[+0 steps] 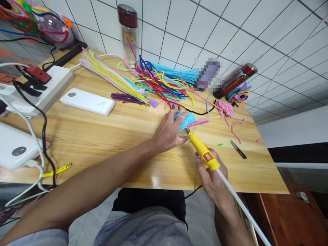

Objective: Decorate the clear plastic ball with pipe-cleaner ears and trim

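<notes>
My left hand [167, 131] is closed around a light-blue craft piece [186, 120] that looks made of pipe cleaners laid side by side. A braided pink strip [200, 122] sticks out from its right side. In my right hand [211, 172] is a yellow hot glue gun [203, 150], a long white glue stick trailing from its rear. The gun's nozzle points at the lower edge of the blue piece; whether it touches, I cannot tell. My left fingers hide part of the piece.
Loose pipe cleaners [164, 82] lie heaped behind my hands. Small snips [238, 149] rest at right, near a pink pipe-cleaner bundle [225, 108]. A clear bottle [128, 37] stands by the wall. At left are a white power bank [87, 101] and a power strip [48, 89] with cables.
</notes>
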A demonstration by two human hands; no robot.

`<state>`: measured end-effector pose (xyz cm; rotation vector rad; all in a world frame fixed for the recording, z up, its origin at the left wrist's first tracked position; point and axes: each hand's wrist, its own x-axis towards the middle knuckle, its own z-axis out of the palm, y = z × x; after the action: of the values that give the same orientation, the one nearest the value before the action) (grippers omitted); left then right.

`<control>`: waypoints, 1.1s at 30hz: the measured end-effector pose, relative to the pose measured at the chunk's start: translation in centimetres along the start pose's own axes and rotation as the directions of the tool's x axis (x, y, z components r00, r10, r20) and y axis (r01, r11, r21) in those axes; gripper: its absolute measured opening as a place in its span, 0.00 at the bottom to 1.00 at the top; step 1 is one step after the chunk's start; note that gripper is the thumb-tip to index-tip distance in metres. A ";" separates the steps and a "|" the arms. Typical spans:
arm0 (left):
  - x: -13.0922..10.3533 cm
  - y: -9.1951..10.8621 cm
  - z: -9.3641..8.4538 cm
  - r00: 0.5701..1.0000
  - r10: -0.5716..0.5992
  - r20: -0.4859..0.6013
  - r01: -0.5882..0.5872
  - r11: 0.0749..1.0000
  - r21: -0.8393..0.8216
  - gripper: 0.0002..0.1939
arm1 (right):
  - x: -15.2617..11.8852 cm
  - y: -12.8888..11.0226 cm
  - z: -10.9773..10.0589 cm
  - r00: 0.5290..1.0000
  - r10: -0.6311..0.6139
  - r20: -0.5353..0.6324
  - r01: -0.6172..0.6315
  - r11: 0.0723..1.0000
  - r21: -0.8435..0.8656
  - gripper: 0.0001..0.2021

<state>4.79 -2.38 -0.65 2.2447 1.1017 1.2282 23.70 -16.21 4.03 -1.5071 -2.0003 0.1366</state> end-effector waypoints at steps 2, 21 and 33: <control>0.0 -0.1 0.1 1.000 0.008 -0.002 -0.008 1.000 0.004 0.45 | 0.1 -0.1 0.0 1.000 -0.007 0.001 0.007 1.000 -0.002 0.05; -0.1 -0.2 0.3 1.000 0.013 -0.012 -0.013 1.000 -0.007 0.45 | 0.2 0.2 0.4 0.998 -0.064 -0.012 0.064 0.998 -0.015 0.06; -0.1 -0.2 0.1 1.000 0.025 -0.015 -0.025 1.000 -0.003 0.45 | 0.4 -0.2 0.3 0.999 -0.046 -0.003 0.046 0.999 -0.017 0.05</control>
<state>4.79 -2.32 -0.88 2.2570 1.0795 1.2574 23.36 -15.83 4.06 -1.4698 -2.0367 0.0987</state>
